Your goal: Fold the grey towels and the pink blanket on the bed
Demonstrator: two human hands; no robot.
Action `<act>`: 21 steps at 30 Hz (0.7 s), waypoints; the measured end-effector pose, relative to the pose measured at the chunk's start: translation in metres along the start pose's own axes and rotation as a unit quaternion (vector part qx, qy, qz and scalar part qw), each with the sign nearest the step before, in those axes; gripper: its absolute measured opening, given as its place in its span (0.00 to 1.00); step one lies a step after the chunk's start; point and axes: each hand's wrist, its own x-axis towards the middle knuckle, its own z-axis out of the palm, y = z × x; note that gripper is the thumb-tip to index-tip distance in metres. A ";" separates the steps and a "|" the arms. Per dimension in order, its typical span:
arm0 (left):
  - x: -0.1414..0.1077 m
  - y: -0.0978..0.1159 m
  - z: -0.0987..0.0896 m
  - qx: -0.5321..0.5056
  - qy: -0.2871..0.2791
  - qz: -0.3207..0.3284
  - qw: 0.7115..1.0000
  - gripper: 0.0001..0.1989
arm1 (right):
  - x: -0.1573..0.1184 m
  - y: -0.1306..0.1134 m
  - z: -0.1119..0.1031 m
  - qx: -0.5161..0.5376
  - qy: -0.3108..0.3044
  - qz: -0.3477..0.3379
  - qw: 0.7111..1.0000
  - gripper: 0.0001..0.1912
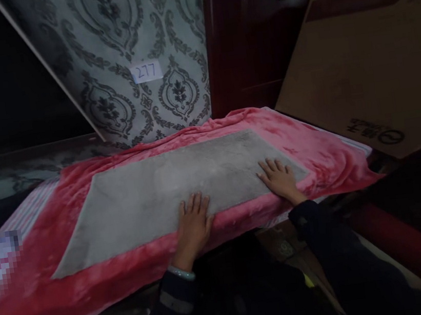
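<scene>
A grey rectangular piece of plush cloth (141, 192) lies flat on a pink-red fleece blanket (124, 269). My left hand (194, 224) rests palm down near the cloth's front edge, with its fingers on the grey surface. A bracelet (182, 273) circles that wrist. Close to the cloth's right end, my right hand (278, 177) also lies palm down, its fingers spread on the grey. Neither hand grips anything. Under the blanket, a striped cloth (33, 206) shows at the left end.
A large cardboard box (369, 64) leans at the right, beyond the blanket's end. Behind stand a patterned wall with a paper label (146, 71) reading 277 and a dark red door (245, 39). A dark screen-like panel (6, 76) fills the upper left.
</scene>
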 end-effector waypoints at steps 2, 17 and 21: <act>-0.006 0.000 0.002 -0.003 0.007 -0.004 1.000 0.28 | -0.002 0.003 0.005 -0.002 0.008 0.000 1.000 0.31; -0.062 -0.120 -0.050 0.042 -0.064 -0.250 0.965 0.28 | 0.022 -0.023 -0.017 0.043 0.004 -0.100 0.994 0.34; -0.073 -0.134 -0.045 0.070 -0.073 -0.319 0.942 0.31 | 0.021 -0.027 -0.005 0.035 -0.027 -0.095 0.995 0.35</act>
